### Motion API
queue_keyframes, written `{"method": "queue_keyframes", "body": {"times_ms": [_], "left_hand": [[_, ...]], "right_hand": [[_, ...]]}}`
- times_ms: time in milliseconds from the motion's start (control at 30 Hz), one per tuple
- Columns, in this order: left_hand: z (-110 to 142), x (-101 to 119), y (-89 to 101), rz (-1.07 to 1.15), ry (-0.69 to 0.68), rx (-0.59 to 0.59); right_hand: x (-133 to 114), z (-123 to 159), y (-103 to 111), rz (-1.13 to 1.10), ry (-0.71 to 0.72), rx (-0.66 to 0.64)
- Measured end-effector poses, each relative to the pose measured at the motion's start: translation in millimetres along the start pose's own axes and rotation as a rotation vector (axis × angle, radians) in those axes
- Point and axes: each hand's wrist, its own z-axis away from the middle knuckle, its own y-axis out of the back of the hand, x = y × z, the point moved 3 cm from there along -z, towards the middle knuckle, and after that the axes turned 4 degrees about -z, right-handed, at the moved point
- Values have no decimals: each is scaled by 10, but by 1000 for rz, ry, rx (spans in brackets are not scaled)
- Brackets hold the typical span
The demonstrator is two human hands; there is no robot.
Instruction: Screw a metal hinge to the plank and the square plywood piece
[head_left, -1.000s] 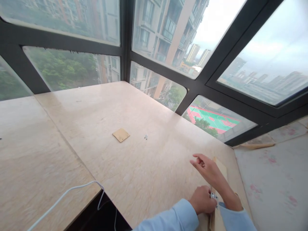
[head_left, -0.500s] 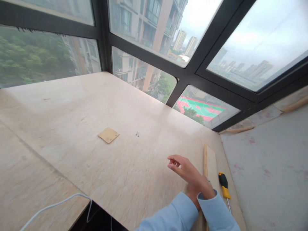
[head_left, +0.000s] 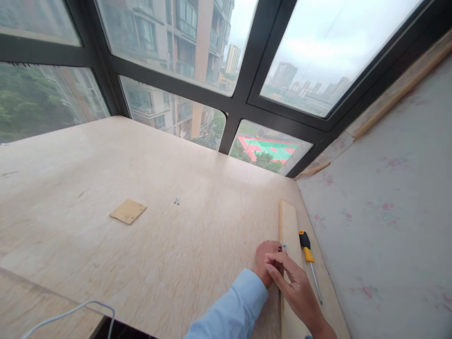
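Note:
My left hand (head_left: 266, 260) is closed at the left edge of a long pale wooden board (head_left: 289, 219). Its fingertips meet a small metal piece (head_left: 284, 246) on that board; most of these fingers are hidden. Over the board and partly in front of the left hand is my right hand (head_left: 296, 292), with thumb and forefinger drawn together in a pinch. Whatever they hold is too small or too covered to make out. A screwdriver (head_left: 306, 247) with a black and yellow handle lies just right of the board, its shaft towards me.
Two small screws (head_left: 176, 201) lie on the marble-patterned surface (head_left: 197, 254). Left of them is a thin square wooden plate (head_left: 128, 211) with small holes. A white cable (head_left: 70, 310) crosses the near left corner. Windows stand behind, and a papered wall (head_left: 381, 226) rises at right.
My right hand has drawn back from over the tabletop to the board, fingers now pinched beside my left hand. The left hand has come into clearer view. The whole view has shifted right.

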Motion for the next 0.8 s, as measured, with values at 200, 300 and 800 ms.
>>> {"method": "queue_keyframes", "body": {"times_ms": [200,300,800], "left_hand": [[-35,-36,33,-149,-28,178],[-31,-66,21,-96,-31,200],[-5,-88,-68,-50,-67,118]], "right_hand": [[357,532,65,166,-48,42],[623,835,-29,236,-59,-2],[834,1091,32,238,-130,-88]]}}
